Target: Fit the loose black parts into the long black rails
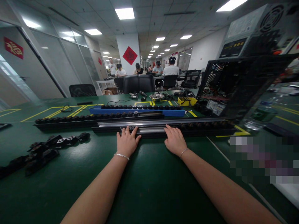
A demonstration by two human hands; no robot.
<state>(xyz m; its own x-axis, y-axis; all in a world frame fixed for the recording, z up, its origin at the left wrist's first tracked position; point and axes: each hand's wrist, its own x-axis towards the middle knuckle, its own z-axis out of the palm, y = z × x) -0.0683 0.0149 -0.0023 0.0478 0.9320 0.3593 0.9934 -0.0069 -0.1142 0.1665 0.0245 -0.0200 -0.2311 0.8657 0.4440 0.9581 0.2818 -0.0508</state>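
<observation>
A long black rail (pixel 151 135) with a shiny metal inner face lies crosswise on the green table. My left hand (pixel 126 142) rests on it with fingers spread, beside a small dark piece in the channel. Farther right, my right hand (pixel 175 140) touches the same rail with fingers stretched forward. Small black parts (pixel 205 125) sit in a row along the rail's right section. Behind it, another black rail (pixel 70 123) and a blue rail (pixel 173 112) hold rows of similar black parts. Neither hand visibly grasps anything.
Loose black parts (pixel 42 152) lie in a cluster at left. An open computer case (pixel 243 84) stands at right, near a clear plastic bottle (pixel 261 115). A metal bowl (pixel 156 97) and a yellow tray (pixel 187 101) stand at the back. Several people sit farther off.
</observation>
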